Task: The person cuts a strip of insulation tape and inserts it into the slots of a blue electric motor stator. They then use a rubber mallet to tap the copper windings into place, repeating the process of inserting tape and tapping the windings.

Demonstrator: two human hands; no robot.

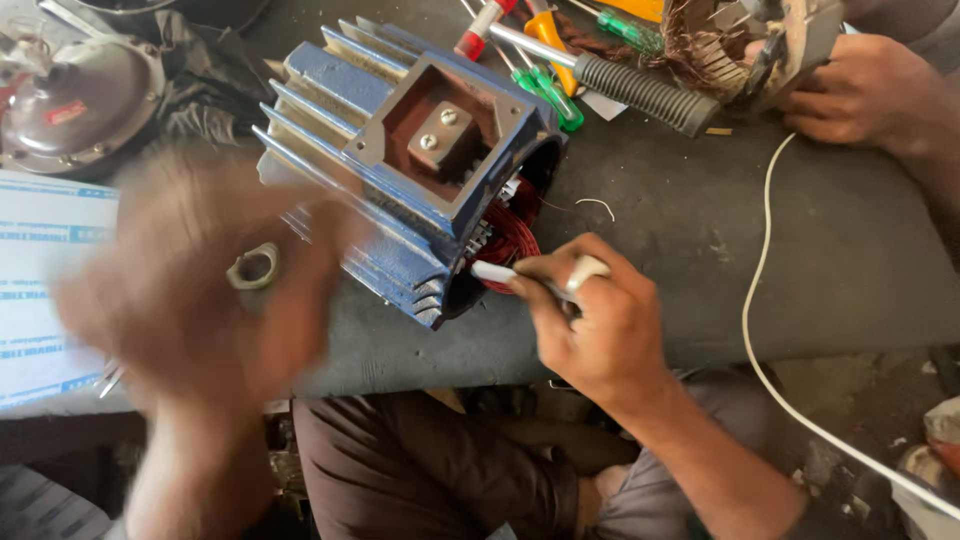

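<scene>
A blue finned cast-metal motor housing (400, 160) lies on its side on the dark grey bench top (850, 250), its open end showing reddish copper windings (512, 238). The right hand (590, 320) is clenched around a slim white tool (520, 275) — its tip at the windings. The left hand (190, 290) hovers beside the housing, blurred — its grip cannot be told. Another person's hand (855, 90) rests at the bench's far edge.

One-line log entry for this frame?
left hand: blurred, by blue motor housing | right hand: holds white tool at red windings
</scene>
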